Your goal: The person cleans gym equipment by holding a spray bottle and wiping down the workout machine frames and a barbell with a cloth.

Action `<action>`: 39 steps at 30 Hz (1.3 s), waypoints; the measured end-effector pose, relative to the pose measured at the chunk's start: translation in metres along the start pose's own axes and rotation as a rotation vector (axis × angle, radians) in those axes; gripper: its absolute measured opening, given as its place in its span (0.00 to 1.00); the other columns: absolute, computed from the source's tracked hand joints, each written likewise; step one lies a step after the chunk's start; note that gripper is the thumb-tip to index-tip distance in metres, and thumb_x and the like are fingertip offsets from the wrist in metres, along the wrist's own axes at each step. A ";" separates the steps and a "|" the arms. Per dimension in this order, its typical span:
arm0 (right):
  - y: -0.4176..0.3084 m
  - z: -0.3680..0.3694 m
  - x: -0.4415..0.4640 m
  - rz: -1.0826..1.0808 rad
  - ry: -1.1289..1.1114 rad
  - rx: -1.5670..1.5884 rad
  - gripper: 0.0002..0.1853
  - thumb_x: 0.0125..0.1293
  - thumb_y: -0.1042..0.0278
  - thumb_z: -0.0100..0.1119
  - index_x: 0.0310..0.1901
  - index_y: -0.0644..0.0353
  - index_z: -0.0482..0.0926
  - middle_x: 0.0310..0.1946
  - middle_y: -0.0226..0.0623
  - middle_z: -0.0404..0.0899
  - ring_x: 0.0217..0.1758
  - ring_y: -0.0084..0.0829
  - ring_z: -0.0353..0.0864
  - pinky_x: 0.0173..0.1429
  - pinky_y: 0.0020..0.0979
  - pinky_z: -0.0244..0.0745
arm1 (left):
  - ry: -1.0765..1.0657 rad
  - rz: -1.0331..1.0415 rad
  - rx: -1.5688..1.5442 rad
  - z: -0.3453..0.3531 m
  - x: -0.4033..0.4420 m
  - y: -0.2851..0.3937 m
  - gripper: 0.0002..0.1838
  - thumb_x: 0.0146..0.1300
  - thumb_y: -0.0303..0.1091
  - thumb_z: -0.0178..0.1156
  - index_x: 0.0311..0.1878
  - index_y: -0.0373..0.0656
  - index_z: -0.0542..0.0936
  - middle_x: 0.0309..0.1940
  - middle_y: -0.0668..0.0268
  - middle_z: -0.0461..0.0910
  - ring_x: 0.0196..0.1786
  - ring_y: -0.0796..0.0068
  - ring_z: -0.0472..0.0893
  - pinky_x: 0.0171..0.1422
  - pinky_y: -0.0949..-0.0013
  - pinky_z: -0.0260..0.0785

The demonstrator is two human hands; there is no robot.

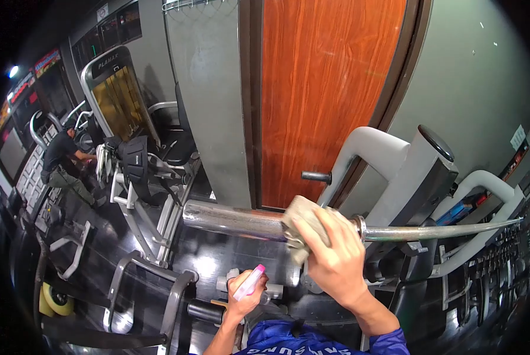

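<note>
A barbell (235,219) lies level across the view, its thick worn metal sleeve pointing left. My right hand (337,254) presses a crumpled beige cloth (303,220) onto the sleeve, just left of the bar's collar (360,227). The fingers are bent over the cloth. Lower down and apart from the bar, my left hand (242,299) is closed around what looks like a spray bottle (250,284) with a pale head and a pink tip. Most of the bottle's body is hidden by the hand.
The grey bench-press frame (389,160) stands close on the right, with a peg sticking out. A wooden door (330,89) is ahead. Metal machine bars (176,307) are at lower left. Further left, a person (66,160) bends beside a backpack (136,163) hung on equipment.
</note>
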State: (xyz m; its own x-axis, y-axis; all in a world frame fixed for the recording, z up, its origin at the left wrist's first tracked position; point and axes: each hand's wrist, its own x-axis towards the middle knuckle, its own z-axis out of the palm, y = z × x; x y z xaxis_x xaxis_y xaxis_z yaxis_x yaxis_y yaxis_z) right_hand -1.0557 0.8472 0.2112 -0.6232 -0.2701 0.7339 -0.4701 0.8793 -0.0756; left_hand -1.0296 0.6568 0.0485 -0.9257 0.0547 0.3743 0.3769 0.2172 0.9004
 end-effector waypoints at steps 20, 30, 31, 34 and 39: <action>-0.001 -0.002 0.037 0.174 -0.337 0.247 0.24 0.55 0.77 0.56 0.55 0.49 0.76 0.52 0.43 0.77 0.45 0.47 0.83 0.47 0.43 0.81 | -0.020 0.004 0.076 0.008 -0.017 0.006 0.01 0.60 0.23 0.63 0.33 0.36 0.82 0.23 0.63 0.81 0.23 0.73 0.82 0.28 0.72 0.72; 0.026 -0.004 -0.001 -0.042 -0.017 -0.053 0.30 0.44 0.73 0.65 0.55 0.49 0.78 0.49 0.41 0.77 0.40 0.37 0.79 0.44 0.36 0.74 | -0.073 0.021 -0.023 0.022 -0.022 0.009 0.03 0.60 0.25 0.64 0.34 0.36 0.82 0.22 0.63 0.80 0.22 0.72 0.80 0.27 0.70 0.70; 0.025 -0.004 -0.003 -0.067 0.005 -0.079 0.31 0.43 0.73 0.66 0.55 0.48 0.79 0.50 0.41 0.77 0.41 0.37 0.79 0.44 0.37 0.74 | -0.071 0.042 -0.023 0.022 -0.024 0.006 0.03 0.60 0.25 0.64 0.34 0.36 0.82 0.22 0.63 0.80 0.21 0.71 0.80 0.27 0.70 0.70; 0.024 0.001 -0.017 -0.134 0.056 -0.138 0.30 0.46 0.72 0.64 0.56 0.47 0.80 0.52 0.43 0.76 0.47 0.39 0.79 0.51 0.40 0.75 | -0.086 0.034 -0.003 0.015 -0.024 0.003 0.02 0.60 0.25 0.64 0.34 0.36 0.82 0.21 0.63 0.79 0.21 0.71 0.80 0.27 0.69 0.69; 0.023 0.008 -0.035 -0.198 0.116 -0.179 0.28 0.49 0.71 0.61 0.56 0.45 0.81 0.54 0.42 0.75 0.51 0.43 0.78 0.58 0.43 0.74 | -0.081 0.037 0.033 0.005 -0.022 0.005 0.02 0.59 0.24 0.64 0.33 0.36 0.82 0.22 0.63 0.79 0.21 0.71 0.80 0.27 0.69 0.69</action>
State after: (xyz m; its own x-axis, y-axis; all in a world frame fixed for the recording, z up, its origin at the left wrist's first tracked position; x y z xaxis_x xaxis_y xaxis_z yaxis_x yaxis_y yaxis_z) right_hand -1.0503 0.8736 0.1785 -0.4498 -0.4062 0.7954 -0.4515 0.8718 0.1900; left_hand -1.0076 0.6617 0.0442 -0.9113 0.1415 0.3868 0.4108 0.2459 0.8779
